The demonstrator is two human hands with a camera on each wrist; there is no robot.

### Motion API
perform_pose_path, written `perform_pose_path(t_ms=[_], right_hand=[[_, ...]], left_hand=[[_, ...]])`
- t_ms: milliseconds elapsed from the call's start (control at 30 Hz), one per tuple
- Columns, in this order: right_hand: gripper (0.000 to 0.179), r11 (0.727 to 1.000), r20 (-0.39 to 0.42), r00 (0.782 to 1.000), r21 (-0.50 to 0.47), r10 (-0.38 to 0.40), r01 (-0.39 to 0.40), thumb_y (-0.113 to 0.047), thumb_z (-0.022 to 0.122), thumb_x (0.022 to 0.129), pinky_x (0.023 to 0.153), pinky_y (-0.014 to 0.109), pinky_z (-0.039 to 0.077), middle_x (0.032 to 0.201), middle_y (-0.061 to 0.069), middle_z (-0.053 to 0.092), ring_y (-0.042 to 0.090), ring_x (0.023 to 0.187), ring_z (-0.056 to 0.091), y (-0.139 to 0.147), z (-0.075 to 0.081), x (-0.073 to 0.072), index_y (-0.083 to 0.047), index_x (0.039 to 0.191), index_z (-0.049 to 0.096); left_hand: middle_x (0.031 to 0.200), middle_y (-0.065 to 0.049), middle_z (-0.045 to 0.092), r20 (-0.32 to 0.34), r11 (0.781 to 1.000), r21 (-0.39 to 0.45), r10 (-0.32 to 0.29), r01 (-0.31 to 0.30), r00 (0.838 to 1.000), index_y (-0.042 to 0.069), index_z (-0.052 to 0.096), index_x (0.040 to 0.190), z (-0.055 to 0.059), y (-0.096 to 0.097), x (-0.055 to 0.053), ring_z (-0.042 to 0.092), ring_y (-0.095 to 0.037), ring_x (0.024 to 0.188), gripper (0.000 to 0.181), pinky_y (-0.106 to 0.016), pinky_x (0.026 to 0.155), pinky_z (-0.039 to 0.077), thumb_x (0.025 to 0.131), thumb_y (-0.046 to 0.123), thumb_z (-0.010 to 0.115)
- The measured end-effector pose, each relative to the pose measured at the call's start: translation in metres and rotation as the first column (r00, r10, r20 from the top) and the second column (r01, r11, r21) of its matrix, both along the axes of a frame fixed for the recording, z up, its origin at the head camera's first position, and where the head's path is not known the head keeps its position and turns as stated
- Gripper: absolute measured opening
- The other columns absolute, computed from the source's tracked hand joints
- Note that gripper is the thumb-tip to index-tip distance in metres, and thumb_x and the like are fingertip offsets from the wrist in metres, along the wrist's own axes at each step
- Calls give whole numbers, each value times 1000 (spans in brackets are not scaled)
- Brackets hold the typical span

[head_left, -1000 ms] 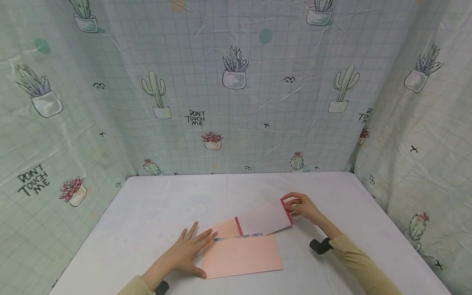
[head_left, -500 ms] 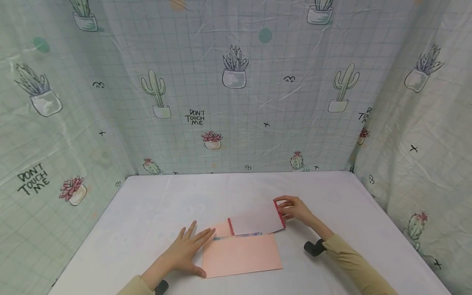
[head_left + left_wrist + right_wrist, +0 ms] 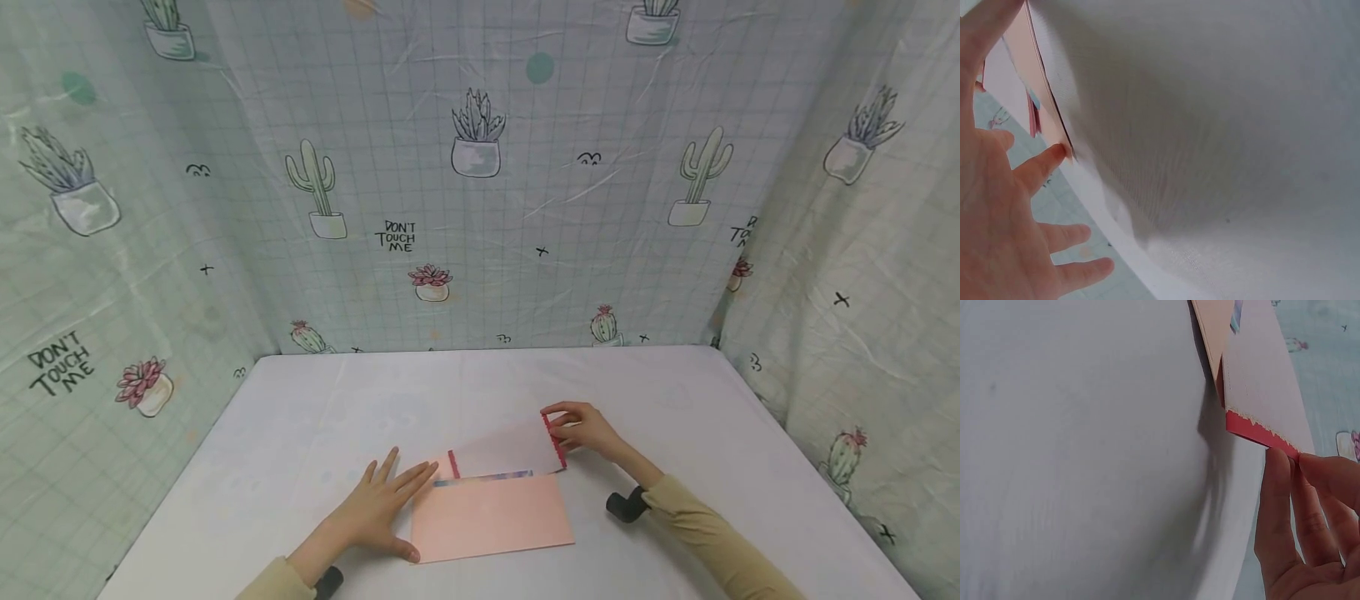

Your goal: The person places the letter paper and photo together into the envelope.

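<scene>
A peach paper envelope (image 3: 491, 518) lies on the table, with a bluish patterned strip (image 3: 483, 479) along its upper opening. My left hand (image 3: 378, 504) rests with spread fingers at its left side; the thumb touches the lower left corner and a fingertip the upper one. Thumb and fingers of my right hand (image 3: 588, 429) pinch the red right edge (image 3: 1254, 430) of a white card (image 3: 506, 450). The card tilts up behind the envelope's front, its lower edge hidden there. Its other red edge (image 3: 453, 464) stands near the left hand's fingertips.
The white table (image 3: 337, 408) spreads around the envelope. Cactus-printed cloth (image 3: 480, 250) hangs behind it and on both sides. A black wrist device (image 3: 627, 505) sits under the right forearm, and another (image 3: 328, 583) by the left wrist.
My right hand has moved left and slightly toward me, carrying the card further left and lower against the envelope. The left hand and the envelope have stayed in place.
</scene>
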State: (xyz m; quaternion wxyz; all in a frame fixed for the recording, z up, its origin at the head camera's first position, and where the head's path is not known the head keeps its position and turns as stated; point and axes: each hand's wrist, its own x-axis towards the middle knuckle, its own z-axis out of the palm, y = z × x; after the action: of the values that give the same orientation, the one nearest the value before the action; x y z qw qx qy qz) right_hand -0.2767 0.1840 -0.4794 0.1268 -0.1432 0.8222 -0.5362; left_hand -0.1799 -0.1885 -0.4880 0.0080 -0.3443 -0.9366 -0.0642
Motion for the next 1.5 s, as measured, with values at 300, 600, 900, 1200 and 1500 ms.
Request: perform_pose_path(t_ms=[300,600,900,1200,1500], right_hand=[[34,1000,-19,999,-4,28,-28,-4,58,84,60,38,54,93,26,62,22,69,64,-17,-1,4,4,116,53],[29,999,1,1000,35,-25,25,-7,63,81,57,32,54,86,14,63,14,62,61,-30,-2,7,-4,110,58],[22,999,-13,1000,45,-21,22,-5,62,81,56,35,54,86,15,62,17,62,59,-40,-1,16,2,101,58],[10,977,-100,987,187,125,-105,-3,63,78,50,25,49,73,9,63,12,56,56,-33,-4,14,-1,88,61],[15,951,-72,975,248,208,-184,-2,63,78,51,24,49,71,7,62,11,54,56,-31,0,13,-1,92,63]], left_hand=[[144,-7,33,8,1000,-16,-6,6,1000,19,25,141,1,0,2,19,-56,127,108,-71,90,24,54,72,61],[143,-8,33,10,1000,-24,-3,3,1000,19,30,139,2,0,4,19,-56,126,103,-70,91,24,55,71,62],[143,-8,33,4,1000,-12,-3,3,1000,21,29,139,2,-1,4,20,-57,125,104,-71,90,25,54,69,63],[143,-10,34,0,1000,-11,-11,11,1000,20,29,139,2,-2,3,20,-58,124,104,-71,89,25,55,69,64],[143,-10,33,15,1000,-10,-1,1,1000,19,29,139,3,-1,5,21,-58,124,103,-71,89,25,55,68,64]])
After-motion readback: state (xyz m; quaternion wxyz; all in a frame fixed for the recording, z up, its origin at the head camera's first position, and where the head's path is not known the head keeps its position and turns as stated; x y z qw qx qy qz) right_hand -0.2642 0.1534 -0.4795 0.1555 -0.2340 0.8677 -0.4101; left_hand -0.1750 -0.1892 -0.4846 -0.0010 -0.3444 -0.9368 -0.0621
